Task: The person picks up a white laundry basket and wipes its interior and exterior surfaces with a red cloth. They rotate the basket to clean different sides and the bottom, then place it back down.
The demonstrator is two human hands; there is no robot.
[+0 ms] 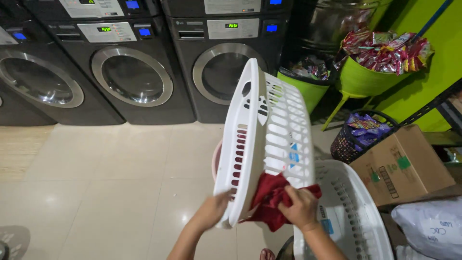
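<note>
Far left: three dark washers (132, 72) stand in a row against the wall, round doors shut. Pale tiled floor (106, 183) in front of them.

Centre: left hand (214, 209) is closed round the lower rim of a white basket (269, 139), which is tipped up on edge, its open side facing left, slotted base toward the right. A pink tub (216, 161) shows just behind its lower edge, mostly hidden.

Right hand (301, 208) is curled shut on a red cloth (269, 200), bunched against the basket's lower end, touching the rim. Whether the cloth is partly caught in the basket cannot be told.

Handling, as a judgement: the basket looks like thin moulded plastic, light and stiff, a little springy; the rolled rim or the cut-out handles give the surest hold, and the smooth slotted walls less so. The cloth is soft and limp and would sag from any single pinch, so a full-fist gather suits it.

Right: a second basket (356, 216) sits on the floor, just beside the right forearm. Beyond it a cardboard box (402, 163), a dark woven basket of packets (358, 137), and green bins (365, 79) heaped with bright sachets. A white bag (430, 231) lies at the lower right corner.
</note>
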